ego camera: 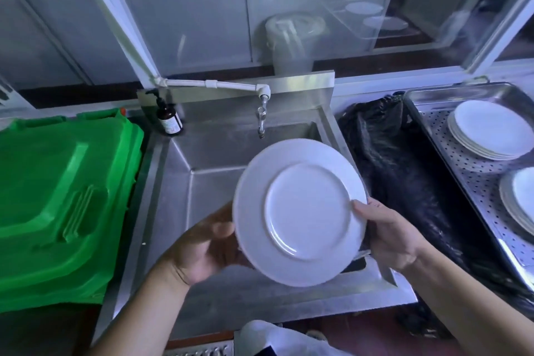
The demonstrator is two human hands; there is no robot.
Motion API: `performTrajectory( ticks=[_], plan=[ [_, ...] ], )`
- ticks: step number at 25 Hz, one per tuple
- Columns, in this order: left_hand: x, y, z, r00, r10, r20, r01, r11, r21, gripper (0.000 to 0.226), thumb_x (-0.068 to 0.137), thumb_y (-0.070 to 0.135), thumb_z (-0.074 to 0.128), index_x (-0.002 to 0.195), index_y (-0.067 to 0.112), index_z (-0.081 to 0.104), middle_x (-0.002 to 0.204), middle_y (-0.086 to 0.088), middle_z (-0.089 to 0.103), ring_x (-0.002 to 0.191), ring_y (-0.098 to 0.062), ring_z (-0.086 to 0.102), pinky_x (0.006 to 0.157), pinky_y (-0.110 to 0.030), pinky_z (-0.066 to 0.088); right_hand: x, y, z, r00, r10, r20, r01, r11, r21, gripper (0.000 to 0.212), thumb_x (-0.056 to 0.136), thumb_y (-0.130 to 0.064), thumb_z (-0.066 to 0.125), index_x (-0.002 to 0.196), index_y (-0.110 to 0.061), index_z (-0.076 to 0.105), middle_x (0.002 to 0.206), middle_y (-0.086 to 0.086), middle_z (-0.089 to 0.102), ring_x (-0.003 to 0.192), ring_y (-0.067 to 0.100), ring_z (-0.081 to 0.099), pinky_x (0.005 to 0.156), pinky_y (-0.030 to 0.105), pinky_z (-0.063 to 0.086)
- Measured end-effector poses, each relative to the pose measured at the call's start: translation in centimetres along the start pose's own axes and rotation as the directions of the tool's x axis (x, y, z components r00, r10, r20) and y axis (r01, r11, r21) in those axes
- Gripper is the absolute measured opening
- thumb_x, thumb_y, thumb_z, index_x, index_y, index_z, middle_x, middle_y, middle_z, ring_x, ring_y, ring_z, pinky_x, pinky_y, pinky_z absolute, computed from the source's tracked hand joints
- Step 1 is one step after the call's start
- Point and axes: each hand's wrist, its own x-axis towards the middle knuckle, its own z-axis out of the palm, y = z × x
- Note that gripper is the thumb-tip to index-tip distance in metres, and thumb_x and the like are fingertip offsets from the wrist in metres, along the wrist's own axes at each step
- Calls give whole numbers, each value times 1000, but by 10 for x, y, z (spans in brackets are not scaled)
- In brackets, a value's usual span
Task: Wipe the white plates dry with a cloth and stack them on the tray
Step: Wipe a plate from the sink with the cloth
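Over sink [202, 182], white plate [300, 211] — left hand [202, 248], right hand [387, 234] gripping opposite rims

This is a commercial kitchen's dishwashing corner, shown by the deep stainless-steel sink [231, 170] under a white pipe tap [261, 121], the perforated steel tray [450, 153] bearing stacked white plates [488, 130], and a green plastic bin lid [63, 196] alongside.
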Motion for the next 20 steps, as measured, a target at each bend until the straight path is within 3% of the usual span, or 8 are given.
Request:
performTrajectory(
  ticks=[2,4,8,11,13,15,17,20],
  plan=[
    [-3,9,-2,988,-6,151,-2,998,56,69,82,21,85,145,21,57,136,-13,65,122,-34,63,93,-48,59,3,0,9,1000,25,13,-26,1000,8,69,59,-38,94,116,-8,70,97,12,74,82,28,72,67,42,60],
    [-1,14,-2,993,-12,121,0,994,106,62,79,17,87,137,21,65,132,-12,69,122,-31,65,94,-42,58,4,-1,19,998,54,15,-54,999,10,73,59,-36,94,121,-6,67,96,12,74,77,26,72,55,35,58],
    [-2,10,-8,1000,22,7,-23,995,94,60,74,14,89,130,21,70,128,-14,71,121,-32,66,95,-41,56,9,-7,36,986,78,-145,-96,988,-123,54,82,-30,78,127,-2,65,107,16,73,86,30,73,64,38,58],
    [-2,10,-9,998,60,-20,-57,989,140,58,75,7,79,129,26,70,127,-11,71,120,-30,66,93,-40,57,14,-1,38,829,73,-555,-155,983,-102,47,93,-24,68,132,0,60,119,19,70,103,36,69,83,45,57],
    [1,11,-3,998,60,-23,-55,983,175,55,75,8,77,127,27,71,126,-11,72,120,-30,67,92,-41,58,15,4,45,705,96,-703,-166,986,-32,44,96,-27,63,134,-5,59,129,18,65,115,36,64,100,49,51],
    [5,5,6,999,41,5,-41,968,249,54,78,4,74,129,21,69,127,-18,70,122,-38,64,95,-53,57,20,3,63,666,89,-741,-163,986,-28,29,98,-28,59,120,-9,66,109,15,72,93,32,69,78,40,57],
    [9,-4,17,1000,10,19,-16,946,325,57,78,-1,71,132,13,64,128,-24,67,122,-46,61,100,-64,50,28,1,81,636,54,-770,-189,978,-88,19,99,-26,55,102,-16,71,83,8,70,68,24,64,57,29,49],
    [12,-12,32,1000,-13,8,9,929,369,57,76,1,72,131,13,62,121,-25,67,112,-42,66,90,-57,56,39,-3,106,632,-208,-746,-89,937,-336,27,96,-23,49,93,-30,74,61,-12,59,56,14,50,47,21,36]
  ],
)
